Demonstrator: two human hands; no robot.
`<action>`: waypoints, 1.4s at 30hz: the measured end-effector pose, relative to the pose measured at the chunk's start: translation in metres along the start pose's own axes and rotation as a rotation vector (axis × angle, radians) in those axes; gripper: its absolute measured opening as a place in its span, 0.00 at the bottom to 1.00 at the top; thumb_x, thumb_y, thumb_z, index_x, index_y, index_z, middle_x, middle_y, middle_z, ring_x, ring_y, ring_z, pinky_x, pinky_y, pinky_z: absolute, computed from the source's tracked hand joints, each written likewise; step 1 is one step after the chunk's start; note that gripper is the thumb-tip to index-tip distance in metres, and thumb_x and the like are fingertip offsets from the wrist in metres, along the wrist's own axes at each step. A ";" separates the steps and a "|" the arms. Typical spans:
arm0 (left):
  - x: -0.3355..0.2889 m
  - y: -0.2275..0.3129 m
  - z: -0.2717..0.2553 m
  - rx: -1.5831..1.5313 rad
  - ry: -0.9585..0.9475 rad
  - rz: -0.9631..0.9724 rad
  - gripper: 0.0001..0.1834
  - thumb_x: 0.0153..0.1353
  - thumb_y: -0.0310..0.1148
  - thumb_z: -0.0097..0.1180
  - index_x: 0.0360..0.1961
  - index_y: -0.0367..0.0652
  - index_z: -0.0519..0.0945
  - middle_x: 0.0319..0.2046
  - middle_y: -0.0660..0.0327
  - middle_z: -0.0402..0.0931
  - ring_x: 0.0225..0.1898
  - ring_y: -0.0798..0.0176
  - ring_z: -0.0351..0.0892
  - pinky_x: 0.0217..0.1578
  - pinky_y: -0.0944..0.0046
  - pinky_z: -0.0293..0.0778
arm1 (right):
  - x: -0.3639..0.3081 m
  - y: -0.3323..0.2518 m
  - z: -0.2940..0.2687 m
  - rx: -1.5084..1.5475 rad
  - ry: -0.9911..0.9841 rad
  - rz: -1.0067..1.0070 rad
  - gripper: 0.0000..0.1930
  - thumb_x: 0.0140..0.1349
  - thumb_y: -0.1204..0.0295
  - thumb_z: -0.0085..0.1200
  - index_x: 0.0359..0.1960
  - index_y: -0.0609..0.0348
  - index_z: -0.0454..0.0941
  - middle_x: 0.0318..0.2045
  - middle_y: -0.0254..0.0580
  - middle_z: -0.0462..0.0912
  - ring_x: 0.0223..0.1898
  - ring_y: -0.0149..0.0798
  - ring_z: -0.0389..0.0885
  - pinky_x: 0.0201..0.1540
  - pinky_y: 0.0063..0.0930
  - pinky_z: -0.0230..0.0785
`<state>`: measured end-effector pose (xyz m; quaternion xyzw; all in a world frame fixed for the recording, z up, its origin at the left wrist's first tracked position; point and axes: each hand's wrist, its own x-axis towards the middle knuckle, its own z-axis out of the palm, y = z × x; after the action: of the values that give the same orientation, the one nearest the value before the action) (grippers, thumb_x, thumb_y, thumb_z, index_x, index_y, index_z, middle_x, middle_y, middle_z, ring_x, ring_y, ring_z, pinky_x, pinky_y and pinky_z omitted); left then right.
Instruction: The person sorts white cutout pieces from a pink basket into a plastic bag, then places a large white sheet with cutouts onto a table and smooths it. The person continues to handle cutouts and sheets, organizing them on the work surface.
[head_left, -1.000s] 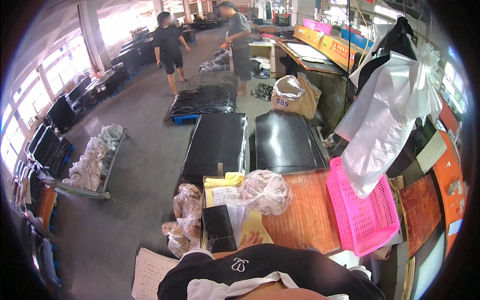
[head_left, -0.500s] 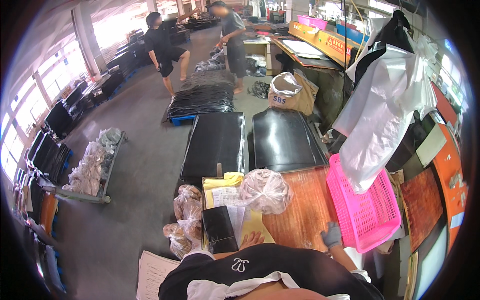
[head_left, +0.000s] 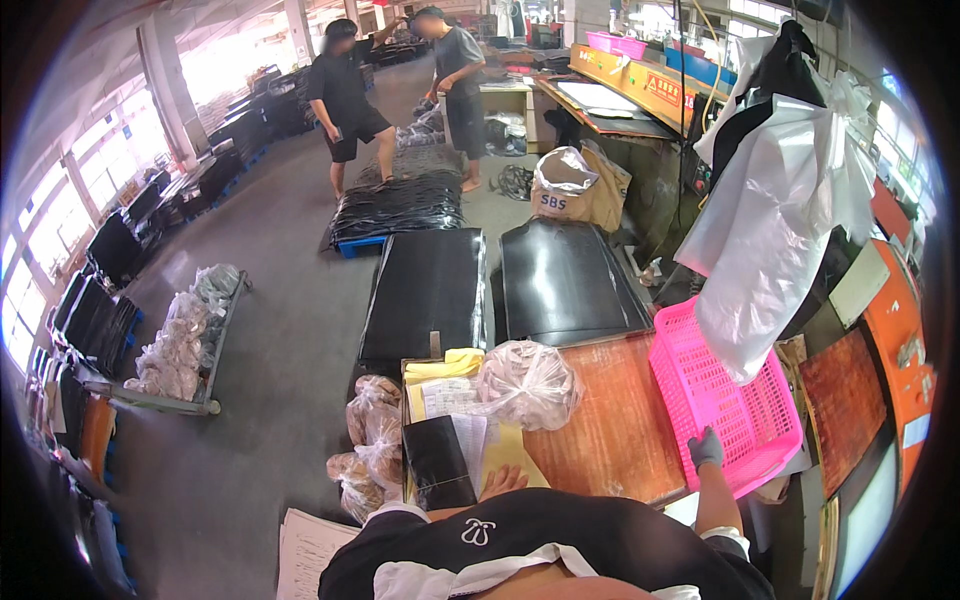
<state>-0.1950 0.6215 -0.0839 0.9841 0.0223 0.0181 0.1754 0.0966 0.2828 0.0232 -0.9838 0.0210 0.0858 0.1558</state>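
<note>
My bare left hand [head_left: 505, 482] lies with its fingers spread on a yellow paper sheet [head_left: 514, 446] at the near edge of the wooden table [head_left: 620, 410]. Beside it are a black folder-like block [head_left: 438, 462] tied with string, and some white printed sheets [head_left: 472, 436]. My right hand [head_left: 706, 450], in a grey glove, is closed over the left rim of a pink plastic basket [head_left: 735, 415]. The basket's holed floor shows, with nothing in it. A tied clear plastic bag [head_left: 530, 385] of pale contents sits farther back on the table.
Two stacks of black sheets, left [head_left: 425, 290] and right [head_left: 570, 280], lie beyond the table. Silvery plastic sheeting [head_left: 770, 230] hangs over the basket. Stuffed bags [head_left: 375, 440] stand at the table's left side. Two people [head_left: 350, 90] are farther off by another black stack [head_left: 400, 205].
My right hand has moved right, from the table top onto the basket's rim. My left hand stays on the yellow paper. A person in the distance has shifted toward the black stack.
</note>
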 end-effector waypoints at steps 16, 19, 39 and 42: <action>-0.001 0.000 0.011 -0.044 -0.057 -0.027 0.29 0.54 0.44 0.44 0.56 0.44 0.61 0.61 0.48 0.49 0.63 0.41 0.44 0.58 0.37 0.41 | -0.001 0.010 0.014 -0.103 0.186 -0.017 0.18 0.48 0.63 0.50 0.39 0.60 0.70 0.36 0.55 0.76 0.39 0.54 0.76 0.41 0.46 0.67; -0.001 0.002 0.013 -0.021 -0.067 -0.024 0.29 0.54 0.44 0.44 0.56 0.44 0.61 0.60 0.48 0.49 0.63 0.41 0.45 0.57 0.37 0.42 | -0.004 0.008 0.010 -0.119 0.156 0.009 0.18 0.48 0.63 0.49 0.40 0.59 0.70 0.36 0.53 0.76 0.39 0.54 0.76 0.42 0.45 0.67; 0.003 -0.005 0.026 -0.043 -0.141 -0.075 0.28 0.59 0.46 0.40 0.58 0.46 0.58 0.62 0.51 0.46 0.64 0.45 0.41 0.58 0.39 0.39 | -0.005 0.007 0.008 -0.187 0.082 0.037 0.24 0.51 0.60 0.46 0.49 0.58 0.66 0.42 0.53 0.74 0.44 0.54 0.73 0.46 0.44 0.65; 0.004 -0.007 0.026 -0.042 -0.169 -0.084 0.28 0.59 0.47 0.38 0.59 0.46 0.57 0.62 0.51 0.45 0.64 0.45 0.40 0.59 0.40 0.38 | -0.005 0.004 0.008 -0.179 0.118 0.031 0.24 0.51 0.60 0.47 0.49 0.58 0.67 0.42 0.53 0.75 0.43 0.54 0.73 0.46 0.44 0.65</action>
<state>-0.1905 0.6194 -0.1103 0.9764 0.0485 -0.0720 0.1980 0.0898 0.2820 0.0152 -0.9967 0.0374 0.0315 0.0643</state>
